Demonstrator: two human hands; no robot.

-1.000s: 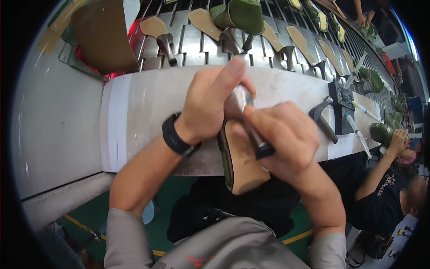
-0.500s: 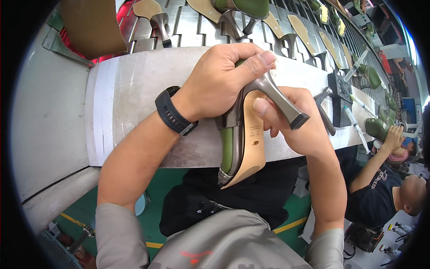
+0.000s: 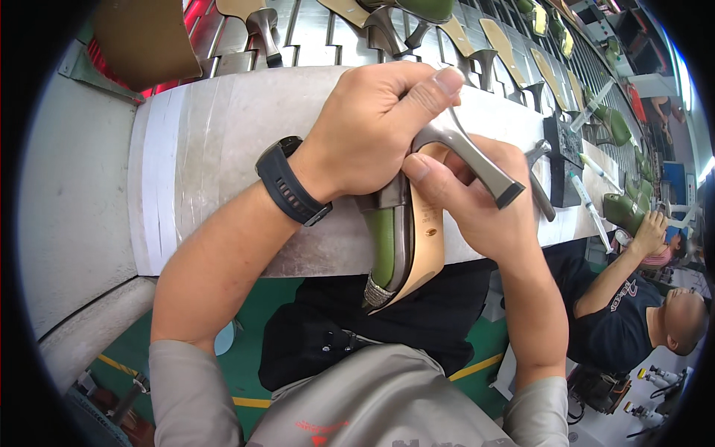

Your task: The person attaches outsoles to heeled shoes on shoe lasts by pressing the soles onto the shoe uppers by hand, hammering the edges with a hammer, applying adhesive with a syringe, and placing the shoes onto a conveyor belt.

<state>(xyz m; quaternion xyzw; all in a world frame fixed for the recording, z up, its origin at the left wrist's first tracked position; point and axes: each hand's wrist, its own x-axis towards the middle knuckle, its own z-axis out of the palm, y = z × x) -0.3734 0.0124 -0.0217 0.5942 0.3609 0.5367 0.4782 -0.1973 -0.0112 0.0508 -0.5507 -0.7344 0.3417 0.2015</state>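
Observation:
Between my hands is a high-heeled shoe [image 3: 383, 242] with a green and pewter-grey upper, a tan sole [image 3: 427, 249] turned up toward me and a sparkling band at its pointed toe. Its flared grey heel [image 3: 480, 164] points to the right. My left hand [image 3: 376, 130], with a dark watch on the wrist, is closed around the back part, thumb over the heel's base. Closed on the shoe from the right is my right hand [image 3: 477, 197]; its thumb presses at the sole's edge near the heel, its other fingers mostly hidden behind.
A pale worktop [image 3: 231, 164] lies beneath the shoe. Beyond it, a slatted metal conveyor [image 3: 313, 37] carries tan soles with grey heels and green shoes. At right are a hammer [image 3: 539, 182], a black block [image 3: 562, 160] and several syringes [image 3: 588, 205]. A co-worker's hand [image 3: 650, 231] holds a green shoe.
My right thumb has slid left across the sole to its edge by the heel, under my left hand. The shoe stays held in both hands, its heel slightly shifted right.

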